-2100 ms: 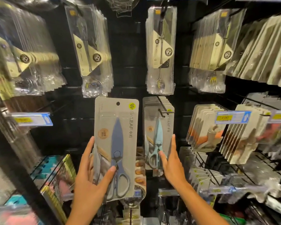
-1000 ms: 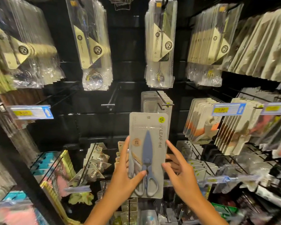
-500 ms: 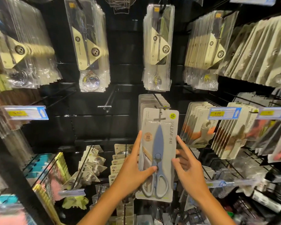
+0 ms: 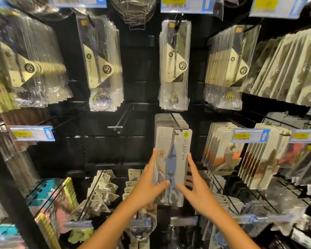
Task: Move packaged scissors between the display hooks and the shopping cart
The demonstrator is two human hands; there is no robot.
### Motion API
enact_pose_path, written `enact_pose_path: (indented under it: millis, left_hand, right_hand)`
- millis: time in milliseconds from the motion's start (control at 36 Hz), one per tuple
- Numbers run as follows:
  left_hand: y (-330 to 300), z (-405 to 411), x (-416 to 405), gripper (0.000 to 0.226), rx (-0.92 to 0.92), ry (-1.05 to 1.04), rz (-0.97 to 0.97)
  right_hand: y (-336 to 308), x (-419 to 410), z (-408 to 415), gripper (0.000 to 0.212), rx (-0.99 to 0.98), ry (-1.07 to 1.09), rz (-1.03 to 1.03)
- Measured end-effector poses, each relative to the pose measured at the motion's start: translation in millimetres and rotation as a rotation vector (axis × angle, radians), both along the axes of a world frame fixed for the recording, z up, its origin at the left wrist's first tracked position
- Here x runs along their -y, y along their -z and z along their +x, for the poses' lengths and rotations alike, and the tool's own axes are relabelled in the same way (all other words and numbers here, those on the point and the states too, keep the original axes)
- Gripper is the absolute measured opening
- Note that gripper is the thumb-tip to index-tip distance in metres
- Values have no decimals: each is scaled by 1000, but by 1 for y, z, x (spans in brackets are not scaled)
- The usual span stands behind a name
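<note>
Scissors pkg (image 4: 172, 159) moved up onto hook (image 4: 176, 123), betw. left hand (image 4: 147, 186) gripping it & right hand (image 4: 196, 187) open-fingered.

A shop aisle: black display wall (image 4: 136, 69) hung with rows of packaged spoons (image 4: 104, 69) and scissors (image 4: 172, 159) on hooks (image 4: 121, 119), yellow-and-blue price tags (image 4: 31, 134) clipped along the rails.
</note>
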State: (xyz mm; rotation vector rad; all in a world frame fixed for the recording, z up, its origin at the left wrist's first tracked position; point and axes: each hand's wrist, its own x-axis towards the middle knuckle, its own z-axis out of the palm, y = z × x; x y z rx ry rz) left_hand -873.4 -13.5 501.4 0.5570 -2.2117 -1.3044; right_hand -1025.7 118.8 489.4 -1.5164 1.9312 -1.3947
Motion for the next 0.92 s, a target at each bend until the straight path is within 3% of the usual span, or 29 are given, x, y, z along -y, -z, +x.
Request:
enact_pose_path:
  millis: [278,528,583,722,806,917]
  left_hand:
    - [-3,-30,28,111,36,-45,4]
    - [-7,-36,21,90,-2,-66,-73]
    - [-6,-34,17,83,24,-101,-112]
    - [16,-10,13,89,197,-248,-202]
    - [34,10,7,78,242,-291,-302]
    - [44,40,-13,70,273,-306,-433]
  right_hand:
    - [2,37,-28,112,-88,-36,4]
    - [18,49,-41,109,-92,28,-37]
    - [25,46,-39,103,-95,69,-56]
    - [36,26,-27,73,-109,165,-188]
    - [43,12,-17,56,-122,98,-211]
    - [50,6,-3,47,-151,-87,-97]
